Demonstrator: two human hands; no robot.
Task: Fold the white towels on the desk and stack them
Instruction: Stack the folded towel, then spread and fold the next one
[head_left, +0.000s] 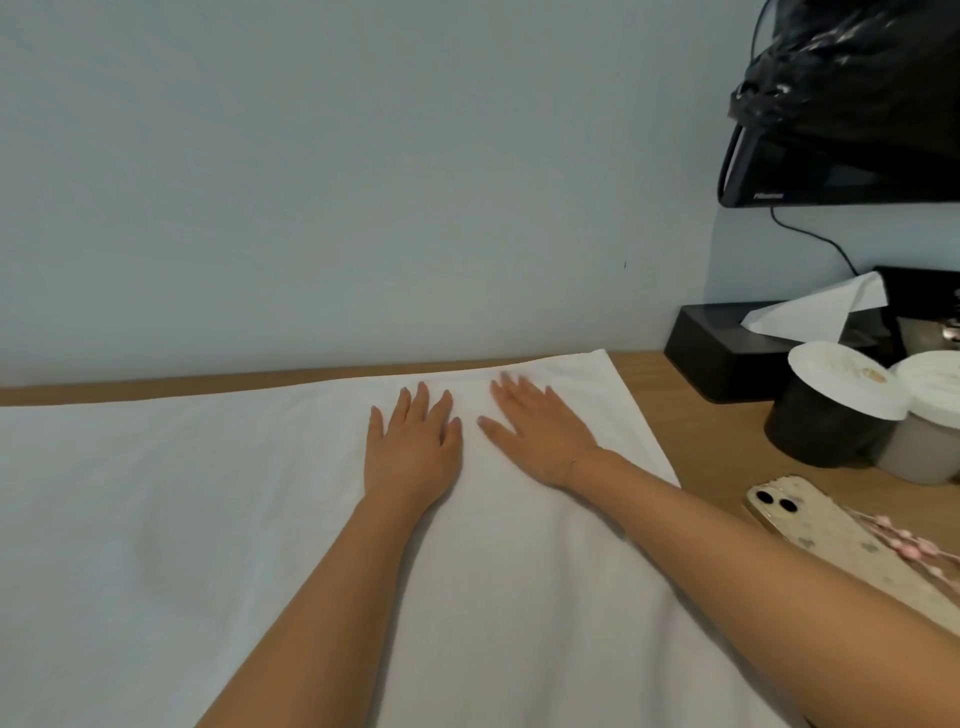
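The towel (208, 519) lies spread flat over the bench (696, 415), its far edge near the wall. It seems to be being smoothed; strokes are best run outward from the middle so creases are cleared before folding. Both hands are laid flat on it side by side, palms down, fingers straight and spread: left hand (410, 447), right hand (535, 431).

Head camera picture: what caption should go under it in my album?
Both hands, left and right, press flat on a white towel on the desk.

hotel-like room: wall television (852, 171), tissue box (727, 348), capped cups (831, 410).
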